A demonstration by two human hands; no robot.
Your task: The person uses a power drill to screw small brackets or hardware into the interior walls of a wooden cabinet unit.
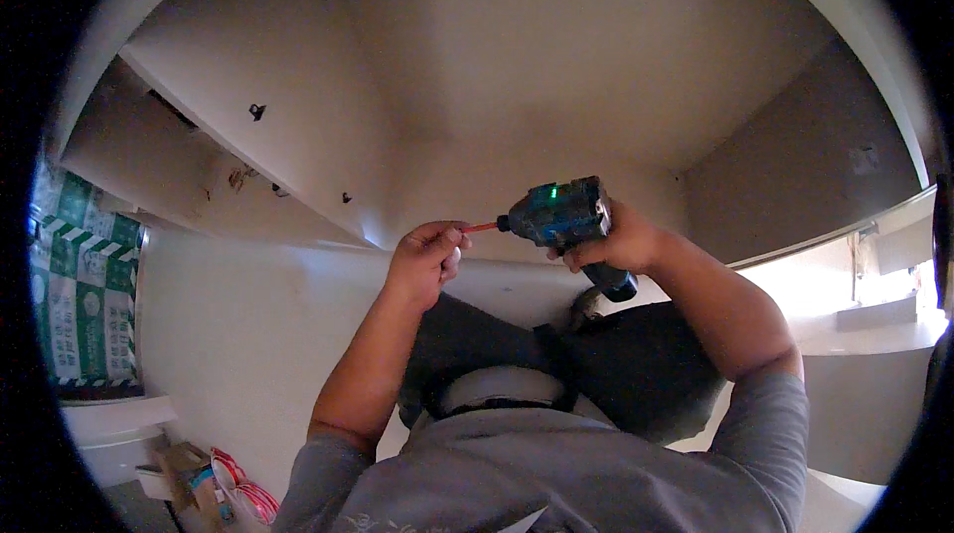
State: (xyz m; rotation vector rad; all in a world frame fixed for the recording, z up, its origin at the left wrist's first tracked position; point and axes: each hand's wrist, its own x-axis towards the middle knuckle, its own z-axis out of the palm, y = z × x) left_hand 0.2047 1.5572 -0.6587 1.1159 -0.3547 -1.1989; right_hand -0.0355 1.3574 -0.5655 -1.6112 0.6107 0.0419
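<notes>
Holding a black-and-teal cordless impact driver [558,219] in the right hand [621,241], with fingers curled closed around the handle, above the battery pack [621,288]; impossible to tell about trigger contact. Pinching a slender red driver bit [481,228] between thumb and fingertips of the left hand [427,260], leaving no visible gap, at the end away from the chuck [503,224]; tip hidden behind these fingertips. Probably already seated in the chuck, judging by the straight run from left fingertips to driver nose; impossible to tell whether locked. Likely only at the tool-readying stage: held in mid-air between both hands, not yet pressed to any surface. Left undone, seemingly: letting go of the bit and driving with it. Already in place up and left of the left fingers: small black fittings [257,113] on a pale cabinet panel [298,66], too small to judge as finished.
</notes>
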